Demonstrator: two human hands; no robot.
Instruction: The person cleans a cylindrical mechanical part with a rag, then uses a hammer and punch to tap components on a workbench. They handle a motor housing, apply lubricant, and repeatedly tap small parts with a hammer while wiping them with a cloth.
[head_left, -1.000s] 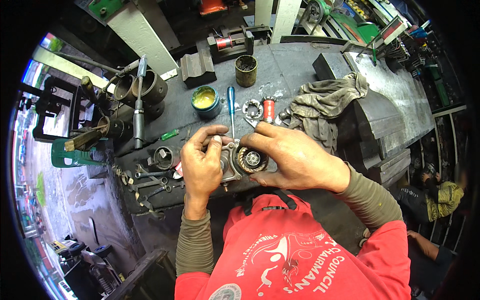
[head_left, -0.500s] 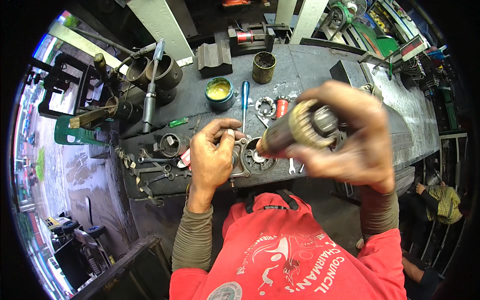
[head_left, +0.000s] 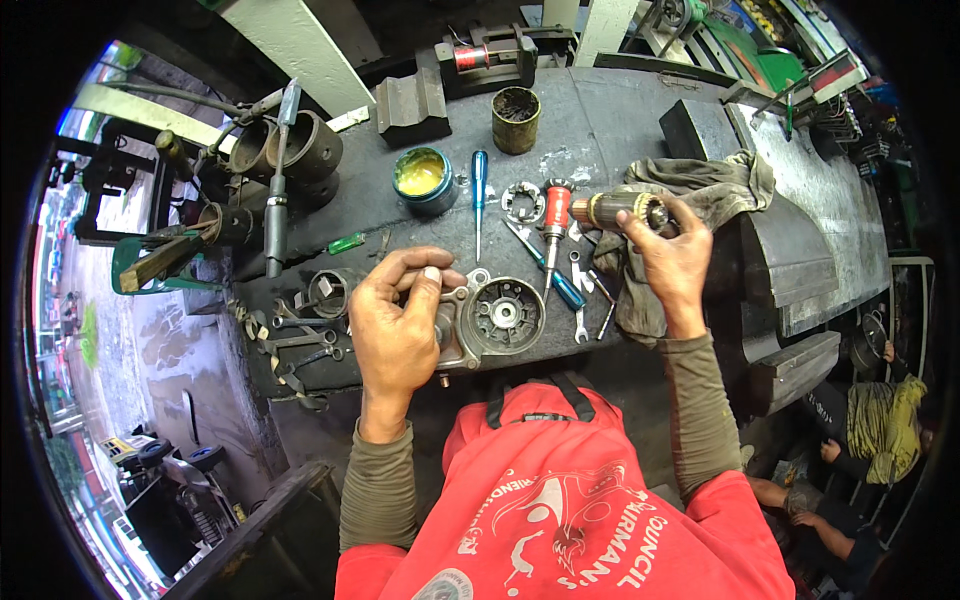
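Observation:
In my right hand (head_left: pixel 678 255) is a motor armature (head_left: pixel 607 209), lying nearly level, its copper end pointing left. My fingers and thumb close round its right end, above a crumpled grey rag (head_left: pixel 700 187). My left hand (head_left: pixel 400 318) overlaps the left side of a round metal motor housing (head_left: pixel 507 312) on the bench. Its fingers are bent and its thumb presses near them; anything between them is hidden. Behind the housing lies a blue-handled screwdriver (head_left: pixel 479 185). A ring-shaped metal part (head_left: pixel 523 203) and a red-handled tool (head_left: pixel 556 215) sit between the screwdriver and the armature.
An open tub of yellow grease (head_left: pixel 422 180) and a dark-filled can (head_left: pixel 516 120) stand farther back. Another screwdriver (head_left: pixel 568 289) and small wrenches (head_left: pixel 580 322) lie right of the housing. Metal cylinders (head_left: pixel 308 150) stand left. A person in yellow-green (head_left: pixel 885 430) is at far right.
My right hand has carried the armature from above the housing, close to the camera, down and away to beside the rag. The housing's inside now shows. My left hand keeps its pose.

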